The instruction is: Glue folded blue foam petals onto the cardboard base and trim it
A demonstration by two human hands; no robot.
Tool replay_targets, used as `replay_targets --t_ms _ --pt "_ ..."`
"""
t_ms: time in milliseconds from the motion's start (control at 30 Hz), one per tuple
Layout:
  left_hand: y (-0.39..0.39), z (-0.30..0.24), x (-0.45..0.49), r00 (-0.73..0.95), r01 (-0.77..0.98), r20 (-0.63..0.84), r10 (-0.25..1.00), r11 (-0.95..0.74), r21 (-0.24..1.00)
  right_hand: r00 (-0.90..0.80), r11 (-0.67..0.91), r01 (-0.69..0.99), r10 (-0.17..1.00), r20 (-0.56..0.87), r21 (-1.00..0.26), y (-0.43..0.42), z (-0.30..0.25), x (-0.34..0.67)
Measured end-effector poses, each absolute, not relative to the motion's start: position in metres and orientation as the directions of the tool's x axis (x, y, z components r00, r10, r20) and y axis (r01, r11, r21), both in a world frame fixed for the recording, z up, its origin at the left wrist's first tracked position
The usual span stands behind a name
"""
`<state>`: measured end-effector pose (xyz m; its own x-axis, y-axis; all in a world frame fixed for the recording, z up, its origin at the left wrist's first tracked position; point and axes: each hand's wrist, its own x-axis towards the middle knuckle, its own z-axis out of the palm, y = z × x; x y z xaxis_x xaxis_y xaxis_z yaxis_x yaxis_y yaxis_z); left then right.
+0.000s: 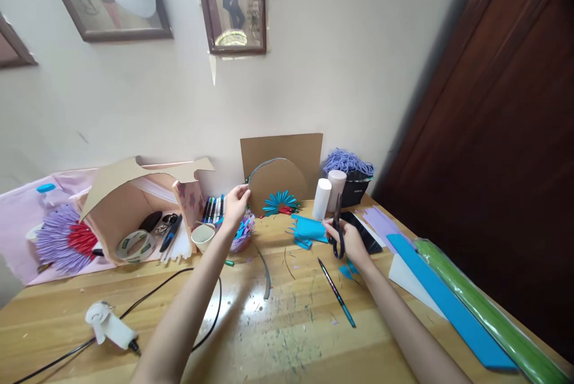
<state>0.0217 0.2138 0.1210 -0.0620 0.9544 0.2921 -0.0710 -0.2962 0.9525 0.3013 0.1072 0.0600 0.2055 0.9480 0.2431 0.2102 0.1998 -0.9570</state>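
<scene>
My left hand (237,206) is closed in a pinch on one end of a thin curved strip (269,161). The strip arches up and to the right in front of an upright cardboard sheet (314,154). In my right hand (350,240) is a pair of dark scissors (337,234), blades upward. Just left of that hand lies fringed blue paper (311,229). A blue folded-paper rosette (280,203) stands by the cardboard. Two more thin curved strips, one wider (266,279), lie on the table between my arms, near a dark pencil (336,293).
At left are a hot glue gun (112,325) with its cord, a purple-and-red paper rosette (63,239) and an open box (134,204) holding tape. A paper cup (203,237) stands near my left wrist. White rolls (321,198) and a green roll (484,306) are at right.
</scene>
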Motion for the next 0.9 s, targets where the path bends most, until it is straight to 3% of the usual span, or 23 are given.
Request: replay_targets --t_ms 167,300,500,667,800,900 --pt "0.259 0.127 0.041 -0.046 -0.032 0.249 0.967 -0.251 0.967 0.132 0.032 -0.072 0.991 0.022 -0.997 0.08 0.035 0.295" --pt "0.271 0.111 0.044 -0.034 0.009 0.179 0.983 -0.179 0.984 0.063 -0.134 -0.355 0.984 -0.166 -0.925 0.056 0.025 0.287" --pt "0.262 0.108 0.042 -0.042 0.013 0.163 0.986 -0.163 0.987 -0.08 -0.172 -0.505 0.985 -0.152 -0.846 0.044 0.031 0.287" --pt "0.224 0.125 0.042 0.078 0.006 0.203 0.976 -0.204 0.979 -0.002 -0.128 -0.496 0.989 -0.147 -0.859 0.051 0.036 0.293" --pt "0.179 0.132 0.047 0.281 0.026 0.148 0.948 -0.161 0.987 0.174 0.002 -0.307 0.983 -0.054 -0.952 0.051 0.055 0.285" --pt "0.155 0.14 0.05 0.431 0.126 0.08 0.899 -0.148 0.981 0.107 0.099 -0.161 0.991 0.083 -0.982 0.048 0.079 0.274"
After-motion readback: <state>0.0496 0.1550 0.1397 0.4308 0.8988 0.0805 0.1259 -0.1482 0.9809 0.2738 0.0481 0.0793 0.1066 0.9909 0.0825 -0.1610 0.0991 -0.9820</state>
